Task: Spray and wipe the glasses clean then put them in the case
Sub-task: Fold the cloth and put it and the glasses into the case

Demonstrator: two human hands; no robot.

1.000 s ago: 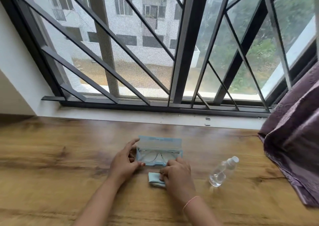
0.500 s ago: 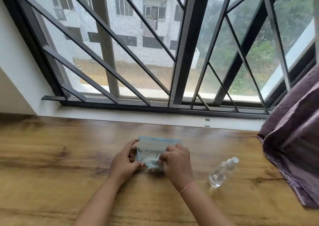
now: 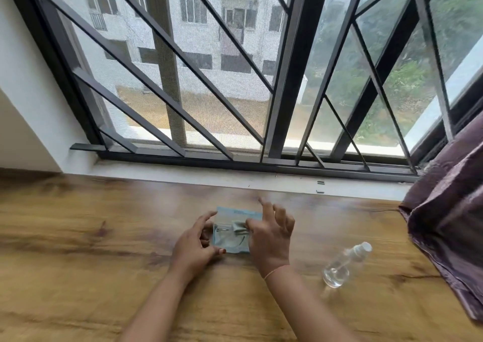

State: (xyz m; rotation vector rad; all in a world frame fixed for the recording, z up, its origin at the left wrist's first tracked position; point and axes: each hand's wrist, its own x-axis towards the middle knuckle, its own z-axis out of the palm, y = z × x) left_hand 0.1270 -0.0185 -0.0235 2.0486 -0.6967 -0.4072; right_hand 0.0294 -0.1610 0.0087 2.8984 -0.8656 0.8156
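Note:
A light-blue translucent glasses case [image 3: 230, 245] lies open on the wooden table, its lid [image 3: 236, 213] standing up at the back. The thin-framed glasses [image 3: 236, 242] lie inside it. My left hand [image 3: 194, 247] holds the case's left end, thumb at the front edge and fingers curled round the side. My right hand [image 3: 271, 234] is over the case's right half and pinches a small folded grey-blue cloth [image 3: 238, 227] above the glasses, its other fingers spread and raised. The right half of the case is hidden under that hand.
A clear spray bottle [image 3: 345, 264] with a white cap lies on its side to the right of my right hand. A purple curtain [image 3: 449, 211] drapes onto the table at the far right. The window sill and black grille run along the back.
My right hand picked the folded cloth up from the table in front of the case and carried it into the open case. The left hand stayed on the case's left end.

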